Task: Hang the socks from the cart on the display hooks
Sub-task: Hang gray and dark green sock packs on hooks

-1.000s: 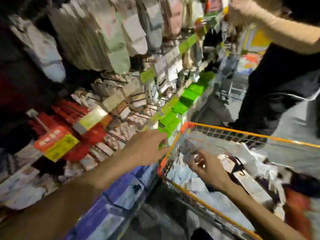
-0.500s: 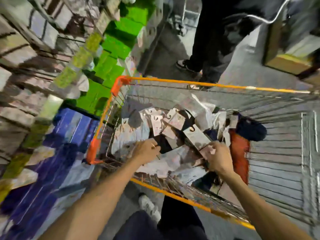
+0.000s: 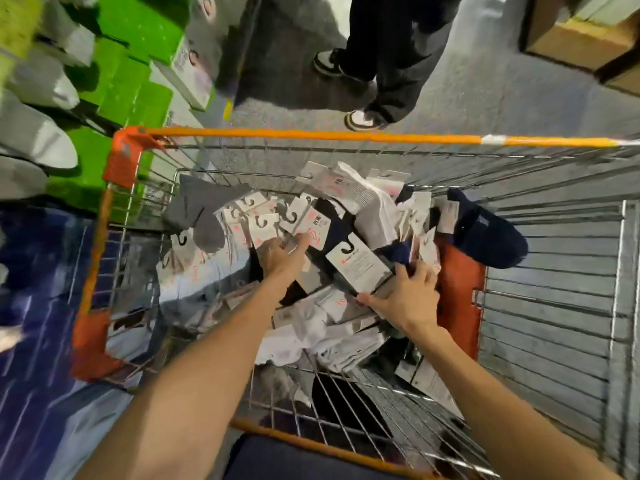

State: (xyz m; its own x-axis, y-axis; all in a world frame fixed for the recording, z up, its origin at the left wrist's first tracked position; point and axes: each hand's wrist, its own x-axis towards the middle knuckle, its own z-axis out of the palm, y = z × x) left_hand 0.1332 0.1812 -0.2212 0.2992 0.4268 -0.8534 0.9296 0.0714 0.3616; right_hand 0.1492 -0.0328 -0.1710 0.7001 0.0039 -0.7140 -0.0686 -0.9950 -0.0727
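A wire cart (image 3: 311, 136) with an orange rim holds a heap of packaged socks (image 3: 346, 202), white, grey and navy, each on a card with a black hook. My left hand (image 3: 282, 258) reaches into the middle of the heap, fingers spread over the white sock cards (image 3: 304, 220), holding nothing that I can see. My right hand (image 3: 407, 294) lies further right, its fingers and thumb on a white-carded sock pack (image 3: 358, 266). The display hooks are out of view.
Green boxes (image 3: 131, 81) and grey hanging socks (image 3: 31, 133) fill the shelf at the left, with blue packs (image 3: 34, 341) below. Another person's legs and shoes (image 3: 363, 117) stand just past the cart's far rim. A navy cap (image 3: 485, 233) lies in the cart at right.
My view has swung down from the sock display into the cart. My left hand left the rack and went into the heap; both hands have pushed further in among the packs.
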